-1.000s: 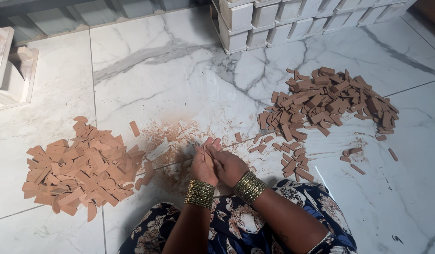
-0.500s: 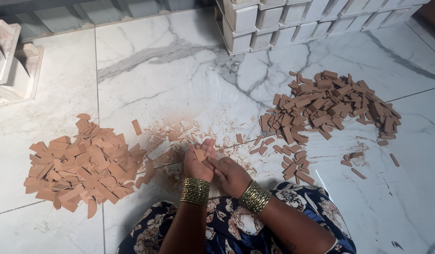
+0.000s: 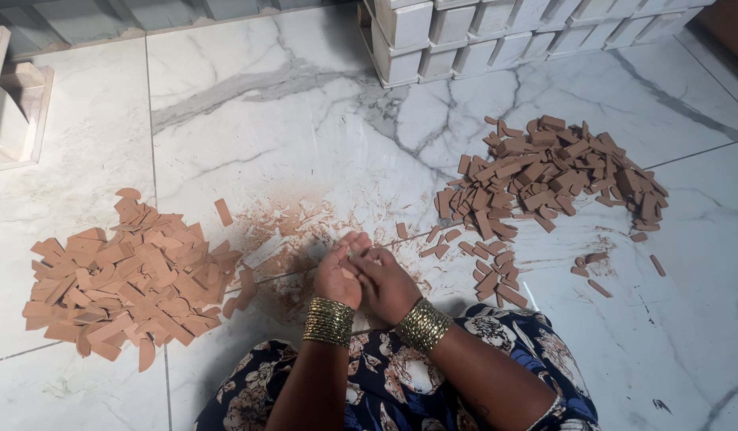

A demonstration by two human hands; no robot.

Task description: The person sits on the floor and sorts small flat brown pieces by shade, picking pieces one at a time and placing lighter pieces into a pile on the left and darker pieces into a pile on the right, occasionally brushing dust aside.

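- The left hand (image 3: 338, 275) and the right hand (image 3: 383, 281) meet low over the marble floor (image 3: 249, 120), the fingers pressed together around something small; I cannot tell what is inside, or how firm the grip is.
- The hands work just above a patch of brown dust and crumbs (image 3: 293, 235), probably because bits fall there.
- On the left lies a pile of flat brown pieces (image 3: 126, 275), wide and loosely spread.
- On the right lies a pile of narrow brown sticks (image 3: 544, 172), with some single sticks near the right hand.
- The two piles are well apart, so the kinds seem kept separate.
- White blocks (image 3: 481, 36) stand in rows at the top edge.
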